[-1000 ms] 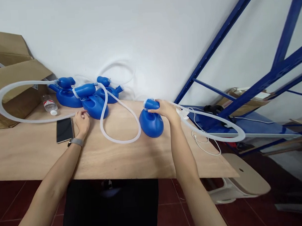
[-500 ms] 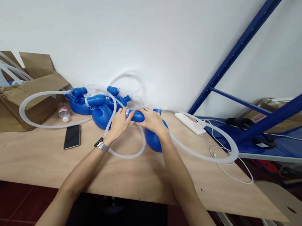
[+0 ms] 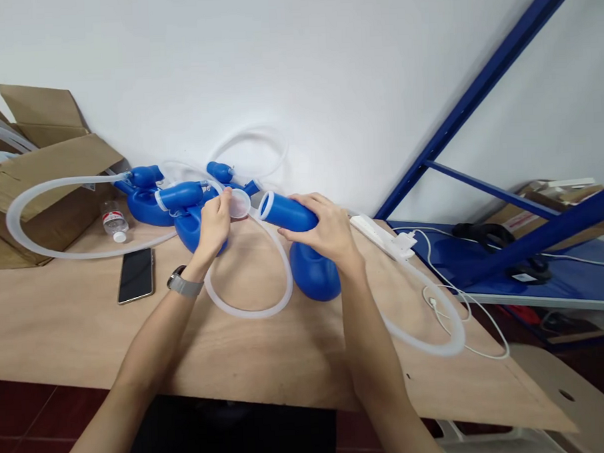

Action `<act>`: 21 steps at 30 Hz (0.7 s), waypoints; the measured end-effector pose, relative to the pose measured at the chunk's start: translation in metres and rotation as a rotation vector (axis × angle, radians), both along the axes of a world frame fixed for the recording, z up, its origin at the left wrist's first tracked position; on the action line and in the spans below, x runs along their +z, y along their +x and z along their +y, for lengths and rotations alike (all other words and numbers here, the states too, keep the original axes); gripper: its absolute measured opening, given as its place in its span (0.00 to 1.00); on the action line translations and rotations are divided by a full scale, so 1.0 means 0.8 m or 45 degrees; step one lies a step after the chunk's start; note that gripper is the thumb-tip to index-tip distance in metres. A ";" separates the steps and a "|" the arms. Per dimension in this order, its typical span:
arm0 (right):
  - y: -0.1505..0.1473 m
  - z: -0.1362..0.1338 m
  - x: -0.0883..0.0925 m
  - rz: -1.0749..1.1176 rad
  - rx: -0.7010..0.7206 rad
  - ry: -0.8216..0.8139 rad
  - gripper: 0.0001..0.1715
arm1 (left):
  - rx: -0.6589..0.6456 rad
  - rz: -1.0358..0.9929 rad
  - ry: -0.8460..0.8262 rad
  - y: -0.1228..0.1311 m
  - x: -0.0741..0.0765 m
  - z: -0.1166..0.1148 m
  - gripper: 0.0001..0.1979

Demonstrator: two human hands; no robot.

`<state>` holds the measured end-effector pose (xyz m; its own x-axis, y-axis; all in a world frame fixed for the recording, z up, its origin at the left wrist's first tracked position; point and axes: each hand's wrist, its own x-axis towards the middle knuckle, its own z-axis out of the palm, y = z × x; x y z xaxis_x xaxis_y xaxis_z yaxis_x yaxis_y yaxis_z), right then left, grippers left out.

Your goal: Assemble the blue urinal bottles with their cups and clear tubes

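My right hand (image 3: 325,231) grips the blue neck (image 3: 287,212) of a blue plastic container whose round body (image 3: 316,277) rests on the wooden table (image 3: 267,345). The neck's mouth faces left and is uncovered. My left hand (image 3: 212,224), with a watch on the wrist, pinches a small translucent cap (image 3: 239,204) just left of that mouth. A translucent hose (image 3: 421,331) runs from this container in a loop to the right.
Several more blue containers (image 3: 153,203) with looping translucent hoses (image 3: 37,248) lie at the back left, near a small bottle (image 3: 112,221) and a phone (image 3: 136,274). A cardboard box (image 3: 27,192) stands far left. A white power strip (image 3: 382,236), cable and blue shelving frame (image 3: 495,71) are right.
My left hand came from the phone area to the container's neck, met my right hand there, and now holds the translucent cap apart from the uncovered mouth.
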<state>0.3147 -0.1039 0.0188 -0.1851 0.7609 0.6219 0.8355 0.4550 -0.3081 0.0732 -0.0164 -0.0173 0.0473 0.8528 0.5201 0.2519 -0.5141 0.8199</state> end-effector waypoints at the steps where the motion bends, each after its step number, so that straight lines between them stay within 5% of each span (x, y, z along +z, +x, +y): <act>1: 0.005 -0.001 0.001 -0.006 -0.001 -0.013 0.36 | -0.062 -0.014 -0.030 -0.005 0.002 0.005 0.32; 4: 0.021 -0.005 0.003 -0.050 0.067 -0.071 0.37 | -0.132 -0.020 -0.150 -0.017 0.003 0.014 0.27; 9: 0.060 -0.016 0.006 0.009 -0.073 -0.031 0.40 | 0.214 0.259 -0.083 -0.039 -0.014 0.029 0.23; 13: 0.080 -0.025 0.009 0.039 -0.105 -0.054 0.42 | -0.125 0.562 -0.357 -0.047 -0.041 0.042 0.17; 16: 0.072 -0.023 0.006 -0.045 -0.051 -0.189 0.40 | -0.140 0.668 -0.269 -0.037 -0.047 0.036 0.11; 18: 0.058 -0.019 0.003 -0.087 -0.043 -0.252 0.40 | -0.176 0.658 -0.086 -0.026 -0.037 0.022 0.07; 21: 0.038 -0.013 0.002 -0.136 0.019 -0.329 0.39 | -0.555 0.514 0.038 -0.013 -0.005 -0.008 0.16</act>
